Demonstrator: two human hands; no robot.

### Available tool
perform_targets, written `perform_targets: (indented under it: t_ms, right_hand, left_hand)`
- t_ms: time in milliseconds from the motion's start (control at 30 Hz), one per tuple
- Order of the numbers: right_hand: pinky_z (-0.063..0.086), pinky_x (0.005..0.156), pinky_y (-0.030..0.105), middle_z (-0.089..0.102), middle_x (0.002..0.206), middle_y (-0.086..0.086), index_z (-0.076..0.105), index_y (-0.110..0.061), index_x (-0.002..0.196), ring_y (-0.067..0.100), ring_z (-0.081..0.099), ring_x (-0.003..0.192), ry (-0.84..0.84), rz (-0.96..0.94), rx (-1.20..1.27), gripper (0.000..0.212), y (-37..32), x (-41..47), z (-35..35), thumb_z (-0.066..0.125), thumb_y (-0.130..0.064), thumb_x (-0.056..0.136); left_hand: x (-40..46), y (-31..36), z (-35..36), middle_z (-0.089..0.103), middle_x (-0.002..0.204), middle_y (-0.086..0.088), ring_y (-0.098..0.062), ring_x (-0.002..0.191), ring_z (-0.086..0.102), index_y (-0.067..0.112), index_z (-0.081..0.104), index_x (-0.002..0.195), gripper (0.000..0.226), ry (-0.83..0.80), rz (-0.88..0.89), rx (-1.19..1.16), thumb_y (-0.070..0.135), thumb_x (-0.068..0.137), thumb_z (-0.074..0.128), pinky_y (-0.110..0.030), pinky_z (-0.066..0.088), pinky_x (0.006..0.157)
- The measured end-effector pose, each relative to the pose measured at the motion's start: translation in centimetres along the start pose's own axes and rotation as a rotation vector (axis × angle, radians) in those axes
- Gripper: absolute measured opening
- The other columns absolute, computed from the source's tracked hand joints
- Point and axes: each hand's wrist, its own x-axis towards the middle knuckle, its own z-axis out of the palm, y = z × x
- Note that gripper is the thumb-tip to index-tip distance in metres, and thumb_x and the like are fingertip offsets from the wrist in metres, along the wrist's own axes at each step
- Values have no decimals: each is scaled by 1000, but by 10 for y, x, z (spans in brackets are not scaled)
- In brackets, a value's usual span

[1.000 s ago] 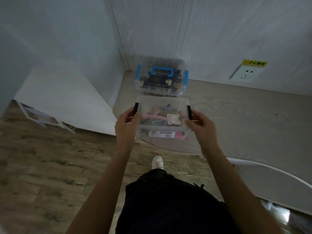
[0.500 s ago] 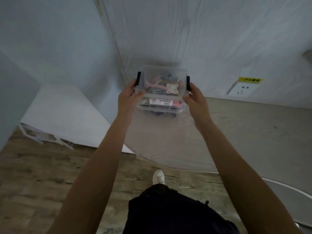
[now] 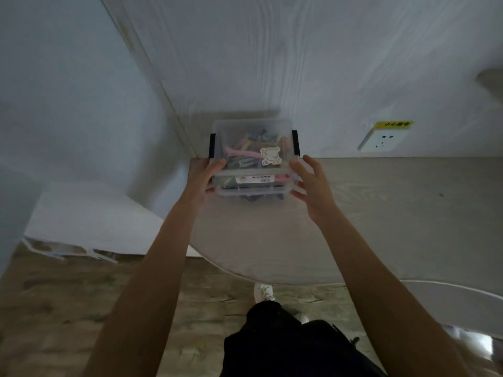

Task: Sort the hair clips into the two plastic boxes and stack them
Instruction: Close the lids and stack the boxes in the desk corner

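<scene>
A clear plastic box with black side latches (image 3: 253, 137) holds pink, yellow and dark hair clips (image 3: 239, 153) under a lid with a cartoon sticker. It sits on top of a second clear box (image 3: 253, 194), of which only the bottom rim and dark contents show. The stack stands at the table's back left corner against the wall. My left hand (image 3: 202, 183) grips the left side of the top box, thumb on the lid. My right hand (image 3: 313, 186) is beside the right side with fingers spread, fingertips just at the box's edge.
The stack rests on a light wood-grain table (image 3: 381, 213) with a rounded front edge. On the wall to the right is a socket (image 3: 381, 140) under a yellow label. A white board (image 3: 89, 221) lies low at left. Below, a white shoe (image 3: 262, 292) stands on the wood floor.
I carried the latched box forward from the table's front and set it on the blue-handled box by the wall. My right hand's fingers have opened off the box.
</scene>
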Motion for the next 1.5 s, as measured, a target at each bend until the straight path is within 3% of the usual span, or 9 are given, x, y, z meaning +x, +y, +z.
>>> perform_targets:
  t_ms: [267,500,700,933,1033,1167,1333,1433,1500]
  right_hand:
    - [47,86,35,58,115,-6,48,-24,125,17,56,109,136,-161,80,40,6,-41,-69,53,-41,89]
    - [46,82,30,58,122,-1,47,-22,128,21,56,113,348,-235,178,44,11,-75,-190,55,-42,89]
    - [43,82,33,59,111,-8,49,-26,119,22,57,110,453,-272,175,34,9,-94,-316,54,-41,89]
    - [43,69,24,55,91,-12,49,-27,102,9,54,83,532,-325,156,11,-6,-71,-418,49,-35,94]
    - [41,67,24,53,83,-10,49,-28,92,8,51,75,571,-359,149,8,-16,-50,-447,44,-30,97]
    - [40,88,29,54,106,-2,51,-20,115,13,50,98,679,-370,100,25,-12,-21,-476,46,-32,93]
    - [32,76,12,56,121,12,48,-2,123,21,51,107,848,-355,-134,32,21,-40,-468,46,-16,94]
    - [29,99,18,38,143,16,42,-2,134,25,40,129,621,-402,-431,46,48,-41,-457,51,-15,91]
    - [20,109,24,13,155,14,27,-7,144,24,19,142,486,-394,-583,56,51,-31,-458,49,-17,93]
  left_hand:
    - [-25,-9,67,58,118,3,-17,104,56,32,42,132,88,-100,113,8,59,52,66,-33,40,84]
    - [-59,-29,191,57,101,12,-4,91,57,28,35,134,56,-154,129,79,37,85,60,-23,43,71]
    - [-93,-61,315,52,100,14,-5,95,52,31,35,133,59,-206,98,96,45,82,62,-29,39,87]
    - [-105,-68,432,48,114,1,-4,89,50,29,36,133,57,-222,117,81,41,84,63,-20,40,70]
    - [-99,-64,470,44,119,0,-10,97,49,26,32,137,61,-224,111,100,42,86,60,-23,38,81]
    - [-87,-59,503,32,148,-6,-23,132,37,21,17,145,76,-270,106,220,51,86,54,-31,31,100]
    - [-81,-76,502,52,131,-6,-20,120,49,19,45,132,61,-293,128,100,54,83,49,-39,35,108]
    - [-72,-91,496,59,106,-10,-21,99,54,15,58,108,43,-334,140,134,37,73,46,-36,40,95]
    - [-67,-90,501,59,105,-6,-18,96,54,15,56,111,40,-356,145,217,26,73,46,-34,40,89]
